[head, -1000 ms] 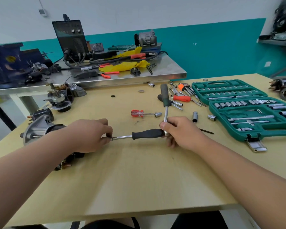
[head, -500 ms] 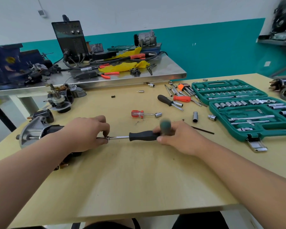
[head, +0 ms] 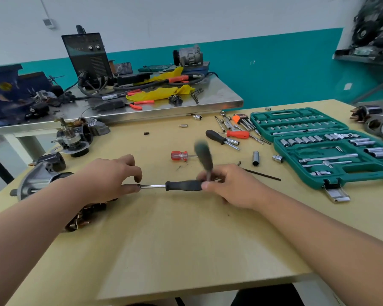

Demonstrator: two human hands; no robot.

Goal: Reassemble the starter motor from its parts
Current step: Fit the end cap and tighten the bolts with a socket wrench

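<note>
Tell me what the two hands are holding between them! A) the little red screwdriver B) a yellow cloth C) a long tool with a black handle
C: the left hand pinches the metal shaft of the black-handled tool and the right hand grips its handle end; the red screwdriver lies on the table behind them.

Steel-topped table noted at 11 o'clock, behind the pale wooden bench. Black box-shaped welding machine stood upright on it, cables trailed forward. Crumpled yellow cloth seen at 12 o'clock, orange-handled pliers laid just beside. Grey metal compressor placed near the far edge. Dark blue bench vise recorded at 10 o'clock.
</note>
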